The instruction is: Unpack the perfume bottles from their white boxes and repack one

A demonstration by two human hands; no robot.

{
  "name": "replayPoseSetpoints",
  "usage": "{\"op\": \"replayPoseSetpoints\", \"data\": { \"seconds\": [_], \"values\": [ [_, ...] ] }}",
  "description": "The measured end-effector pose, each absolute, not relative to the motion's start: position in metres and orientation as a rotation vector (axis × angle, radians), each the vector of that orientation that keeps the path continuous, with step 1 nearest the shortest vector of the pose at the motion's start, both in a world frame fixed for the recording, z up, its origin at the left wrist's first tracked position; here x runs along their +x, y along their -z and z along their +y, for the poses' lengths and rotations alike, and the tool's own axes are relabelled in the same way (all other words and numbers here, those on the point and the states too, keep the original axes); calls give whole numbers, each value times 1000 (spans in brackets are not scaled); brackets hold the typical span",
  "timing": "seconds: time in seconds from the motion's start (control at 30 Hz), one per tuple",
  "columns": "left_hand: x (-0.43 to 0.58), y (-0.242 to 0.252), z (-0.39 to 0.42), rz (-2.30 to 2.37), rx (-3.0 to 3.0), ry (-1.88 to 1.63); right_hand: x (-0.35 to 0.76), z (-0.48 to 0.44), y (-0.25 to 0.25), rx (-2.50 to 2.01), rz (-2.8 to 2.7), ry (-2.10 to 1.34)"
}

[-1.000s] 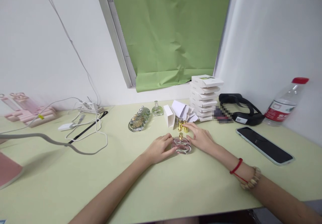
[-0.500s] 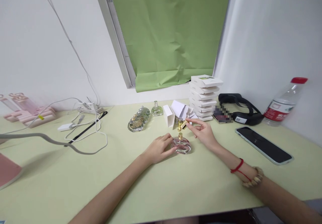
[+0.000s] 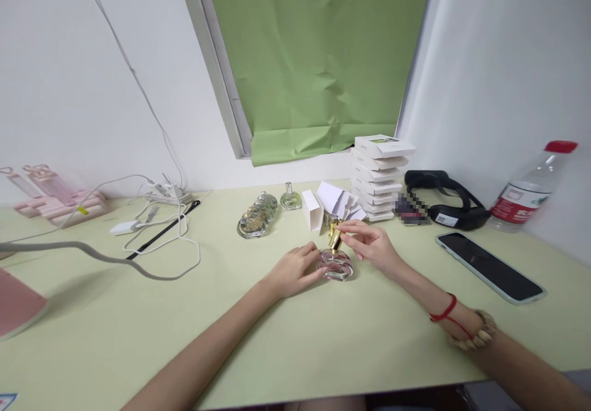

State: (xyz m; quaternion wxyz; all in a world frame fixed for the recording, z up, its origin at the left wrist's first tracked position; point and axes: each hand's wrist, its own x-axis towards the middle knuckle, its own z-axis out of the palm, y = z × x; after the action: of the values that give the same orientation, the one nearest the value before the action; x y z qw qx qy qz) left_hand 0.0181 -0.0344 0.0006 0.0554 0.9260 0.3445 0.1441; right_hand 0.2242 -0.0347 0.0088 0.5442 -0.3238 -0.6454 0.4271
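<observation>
A pinkish glass perfume bottle [image 3: 335, 267] stands on the pale green table in front of me. My left hand [image 3: 294, 272] steadies its left side, with thumb and fingers around the glass. Between the fingertips of my right hand [image 3: 372, 246] is a gold cap [image 3: 337, 240], tilted slightly over the neck of the bottle. The neck is hidden by the cap, so I cannot tell how far down it sits. Just behind, other gold parts [image 3: 331, 229] show beside white papers.
Several glass bottles [image 3: 253, 221] stand in a row behind my left hand, with a green bottle [image 3: 290, 199] nearby. White boxes [image 3: 379, 177] are stacked behind my right hand. A phone [image 3: 489, 267], headset [image 3: 455, 202] and water bottle [image 3: 524, 192] are right; cables [image 3: 182, 239] lie left.
My right hand has lowered the gold cap from above the perfume bottle onto its neck. My left hand stays on the bottle. The whole view has shifted slightly.
</observation>
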Motion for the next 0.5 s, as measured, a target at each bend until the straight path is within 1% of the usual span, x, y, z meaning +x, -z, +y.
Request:
{"op": "replayPoseSetpoints", "data": {
  "seconds": [0.37, 0.5],
  "values": [
    [19, -1, -35, 1035, 2797, -459, 221, -36, -9, -763, -1455, -1089],
    [19, 1, -34, 1056, 2792, -451, 219, -37, -9, -719, -1536, -1074]
  ]
}}
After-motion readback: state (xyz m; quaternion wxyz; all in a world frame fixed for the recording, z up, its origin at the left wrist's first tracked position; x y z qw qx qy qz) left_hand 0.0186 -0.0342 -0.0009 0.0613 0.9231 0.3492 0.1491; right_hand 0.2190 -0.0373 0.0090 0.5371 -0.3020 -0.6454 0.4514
